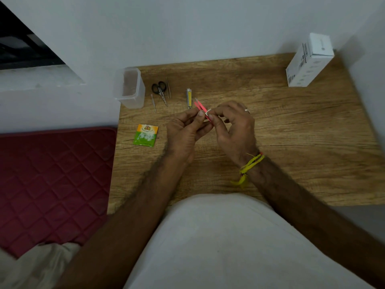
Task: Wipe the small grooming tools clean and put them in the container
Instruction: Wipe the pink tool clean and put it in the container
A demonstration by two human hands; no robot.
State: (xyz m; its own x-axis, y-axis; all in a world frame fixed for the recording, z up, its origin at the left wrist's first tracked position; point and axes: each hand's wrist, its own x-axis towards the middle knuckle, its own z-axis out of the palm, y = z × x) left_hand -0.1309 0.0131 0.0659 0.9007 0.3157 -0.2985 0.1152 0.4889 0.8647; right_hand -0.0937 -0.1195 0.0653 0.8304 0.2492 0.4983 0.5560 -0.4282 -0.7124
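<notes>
Pink tweezers (199, 105) are held above the wooden table (291, 130), tips pointing away to the upper left. My left hand (184, 134) grips their near end. My right hand (234, 127) pinches a small white wipe (208, 112) around the tweezers' arms. On the table behind lie a yellow nail clipper (189, 98), small black-handled scissors (160, 89), thin steel tweezers (168, 88) and a slim metal pick (153, 102). A clear plastic container (130, 87) stands open at the table's back left corner, nothing visible inside.
A green and orange sachet (145, 135) lies flat left of my left hand. A white cardboard box (308, 61) stands at the back right corner by the wall. A dark red quilted mat (52, 184) lies left of the table.
</notes>
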